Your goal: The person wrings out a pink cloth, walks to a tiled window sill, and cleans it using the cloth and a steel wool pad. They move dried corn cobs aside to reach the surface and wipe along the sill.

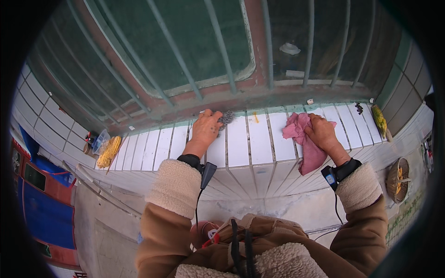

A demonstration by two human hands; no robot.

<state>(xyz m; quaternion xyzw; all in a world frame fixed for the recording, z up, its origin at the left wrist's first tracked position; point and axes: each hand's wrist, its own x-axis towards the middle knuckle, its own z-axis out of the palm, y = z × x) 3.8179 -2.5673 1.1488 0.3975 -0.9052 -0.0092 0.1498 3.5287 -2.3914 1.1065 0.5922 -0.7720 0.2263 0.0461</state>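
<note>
My left hand [204, 130] is closed over a grey metal scouring pad [227, 118] and presses it to the white tiled windowsill [237, 147], close to the window frame. Only the pad's right side shows past my fingers. Farther right, my right hand [323, 132] grips a pink cloth [299, 128]. One end of the cloth bunches up on the tiles, and another drapes over the sill's front edge. Between the two hands a small yellow stain [256, 117] marks a tile near the frame.
Metal bars [218, 45] cover the window behind the sill. Corn cobs [109, 152] and a clear plastic container [100, 141] sit at the left end. A green-yellow gourd-like vegetable [379, 120] lies at the right end. Below stand a wicker basket [393, 180] and a reddish bucket [202, 232].
</note>
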